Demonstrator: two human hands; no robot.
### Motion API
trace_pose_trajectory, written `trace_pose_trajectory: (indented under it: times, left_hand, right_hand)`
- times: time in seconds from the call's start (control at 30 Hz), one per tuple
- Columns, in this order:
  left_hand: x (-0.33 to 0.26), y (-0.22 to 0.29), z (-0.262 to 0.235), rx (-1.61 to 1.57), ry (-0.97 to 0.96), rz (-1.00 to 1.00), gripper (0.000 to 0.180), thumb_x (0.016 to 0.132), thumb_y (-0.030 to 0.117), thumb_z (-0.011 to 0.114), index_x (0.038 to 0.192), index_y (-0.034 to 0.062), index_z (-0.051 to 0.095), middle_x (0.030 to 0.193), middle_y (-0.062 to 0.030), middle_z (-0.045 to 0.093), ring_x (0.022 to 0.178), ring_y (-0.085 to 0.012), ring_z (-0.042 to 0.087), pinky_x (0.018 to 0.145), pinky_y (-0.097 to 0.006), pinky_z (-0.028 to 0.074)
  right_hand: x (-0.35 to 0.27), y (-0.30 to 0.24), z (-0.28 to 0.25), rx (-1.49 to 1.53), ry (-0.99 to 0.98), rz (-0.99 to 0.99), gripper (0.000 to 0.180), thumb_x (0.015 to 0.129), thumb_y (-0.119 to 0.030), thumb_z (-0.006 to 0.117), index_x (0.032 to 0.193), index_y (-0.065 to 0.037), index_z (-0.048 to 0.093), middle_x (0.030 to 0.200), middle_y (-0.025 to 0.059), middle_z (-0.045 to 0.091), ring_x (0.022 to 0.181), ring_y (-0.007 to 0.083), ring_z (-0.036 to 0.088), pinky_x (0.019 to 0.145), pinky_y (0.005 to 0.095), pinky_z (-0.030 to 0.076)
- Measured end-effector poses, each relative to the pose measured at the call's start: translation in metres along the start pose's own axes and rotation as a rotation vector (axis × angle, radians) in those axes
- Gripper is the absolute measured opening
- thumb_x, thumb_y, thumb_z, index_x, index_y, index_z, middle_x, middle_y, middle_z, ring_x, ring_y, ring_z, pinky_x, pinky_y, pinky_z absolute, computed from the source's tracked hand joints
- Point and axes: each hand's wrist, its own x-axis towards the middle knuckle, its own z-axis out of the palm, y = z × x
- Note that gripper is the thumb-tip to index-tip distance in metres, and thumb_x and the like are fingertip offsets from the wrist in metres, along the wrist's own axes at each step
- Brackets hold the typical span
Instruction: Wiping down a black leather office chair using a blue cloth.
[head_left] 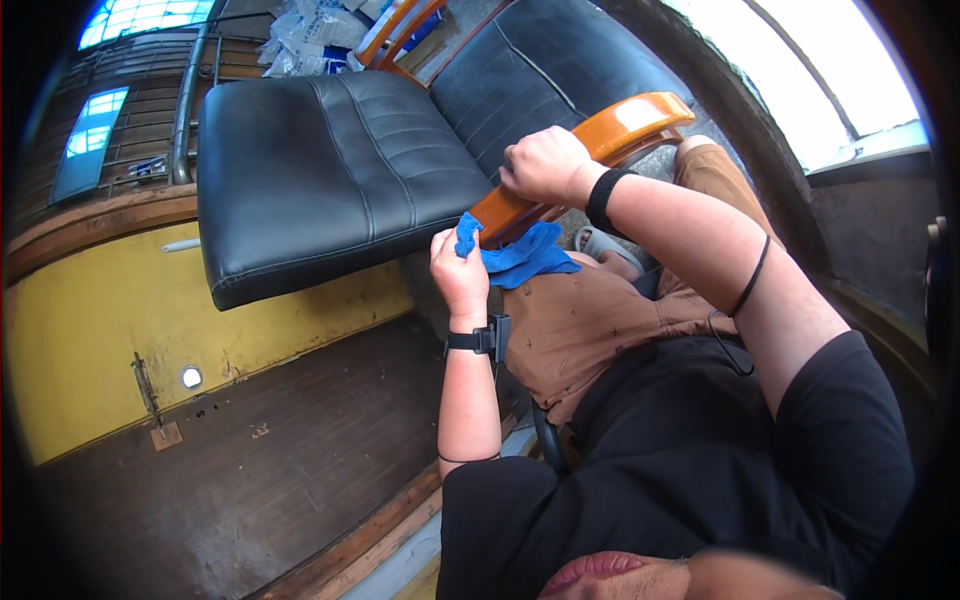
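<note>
1. The left hand [460, 275] was clamped on a blue cloth [520, 255], pressed against the lower end of the orange wooden armrest [590, 150].
2. The right hand [545, 165] was closed over the armrest's top edge, steadying it.
3. Done well, the wiping likely wanted firm strokes along the armrest's length, the cloth folded flat, the right hand holding fast.
4. The armrest ran beside the black cushion [330, 170], at its right edge.
5. White plastic packages [310, 35] lay heaped beyond the cushion's far edge; any labels were too small to tell.
</note>
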Motion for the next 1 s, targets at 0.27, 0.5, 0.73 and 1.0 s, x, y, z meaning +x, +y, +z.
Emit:
trace_pose_trajectory:
  times: [0.27, 0.5, 0.73, 1.0]
  left_hand:
    - [0.017, -0.006, 0.007, 0.078, 0.038, -0.035, 0.01, 0.09, 0.005, 0.071, 0.097, -0.0019, 0.072, 0.094, -0.013, 0.068, 0.087, -0.0303, 0.067, 0.08, -0.037, 0.053]
    - [-0.009, 0.014, -0.007, -0.005, -0.05, -0.006, 0.011, 0.087, 0.003, 0.072, 0.098, -0.0005, 0.073, 0.093, -0.0118, 0.067, 0.086, -0.0272, 0.067, 0.079, -0.035, 0.053]
    - [0.0, 0.018, -0.011, -0.038, 0.111, -0.066, 0.015, 0.088, 0.007, 0.075, 0.1, -0.0027, 0.071, 0.095, -0.0113, 0.067, 0.086, -0.0248, 0.066, 0.081, -0.035, 0.052]
    - [0.013, -0.006, 0.007, 0.043, 0.086, -0.1, 0.014, 0.089, 0.006, 0.073, 0.1, -0.0021, 0.071, 0.099, -0.0149, 0.067, 0.09, -0.0323, 0.067, 0.084, -0.039, 0.053]
  right_hand:
    - [0.001, -0.001, 0.001, -0.005, 0.011, -0.005, 0.037, 0.091, -0.035, 0.058, 0.079, -0.006, 0.076, 0.072, 0.0165, 0.071, 0.072, 0.0345, 0.072, 0.073, 0.0436, 0.059]
    - [0.001, -0.003, -0.005, -0.011, -0.049, 0.027, 0.037, 0.091, -0.034, 0.055, 0.078, -0.006, 0.076, 0.078, 0.0157, 0.073, 0.078, 0.0344, 0.073, 0.076, 0.0449, 0.058]
    - [0.001, -0.005, -0.008, -0.021, -0.058, 0.022, 0.038, 0.091, -0.034, 0.055, 0.078, -0.006, 0.076, 0.079, 0.0162, 0.073, 0.078, 0.0341, 0.073, 0.076, 0.045, 0.058]
    - [0.002, -0.002, 0.001, -0.019, 0.018, 0.001, 0.036, 0.09, -0.034, 0.058, 0.076, -0.006, 0.075, 0.07, 0.0172, 0.07, 0.069, 0.0351, 0.071, 0.071, 0.0442, 0.059]
